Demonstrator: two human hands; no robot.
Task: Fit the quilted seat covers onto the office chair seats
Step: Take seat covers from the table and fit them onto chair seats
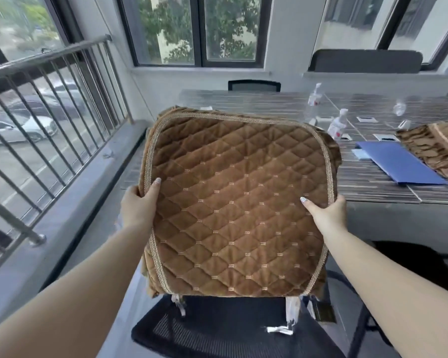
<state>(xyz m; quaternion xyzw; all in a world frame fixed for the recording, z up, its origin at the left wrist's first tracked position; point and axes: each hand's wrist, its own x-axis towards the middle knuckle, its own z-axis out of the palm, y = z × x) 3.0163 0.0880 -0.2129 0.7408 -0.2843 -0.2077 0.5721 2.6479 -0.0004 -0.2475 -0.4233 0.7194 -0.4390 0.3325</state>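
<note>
Head view: both hands, left hand (139,205) and right hand (326,213), grip the side edges of 1 quilted seat cover (237,202), held above the mesh chair seat (217,329). Step judged: positioning. Next: lower, align, pull skirt over edges.

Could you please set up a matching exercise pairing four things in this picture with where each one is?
Things:
1. quilted seat cover
2. blue folder
3. black mesh chair seat
4. second brown cover

Places:
A. flat on the table, between the bottles and the other cover
B. gripped by both hands, left hand and right hand
C. at the table's far right edge
D. below the held cover

Pairs: 1-B, 2-A, 3-D, 4-C
</note>
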